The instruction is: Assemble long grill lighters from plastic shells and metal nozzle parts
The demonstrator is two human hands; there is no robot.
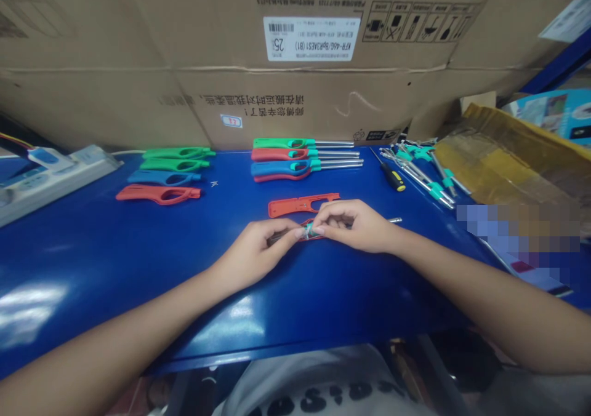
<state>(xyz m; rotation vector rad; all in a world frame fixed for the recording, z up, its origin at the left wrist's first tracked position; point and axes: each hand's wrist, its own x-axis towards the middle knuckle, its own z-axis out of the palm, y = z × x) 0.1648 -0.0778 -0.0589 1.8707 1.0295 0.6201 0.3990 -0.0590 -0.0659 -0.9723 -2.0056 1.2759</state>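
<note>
Worktop (pixel 323 305): glossy blue, glare-streaked.
Back edge: cardboard (pixel 240 47).
Right edge: taped packaging (pixel 512 164).
Hands: my left hand (pixel 261 248) and right hand (pixel 357 226), fingertips pinched on a red casing (pixel 316 238).

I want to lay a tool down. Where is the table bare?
The table is bare between the hands and its near edge; also between power strip and left forearm. Crowded: back, with handles; right, with screwdriver, rods, package.
</note>
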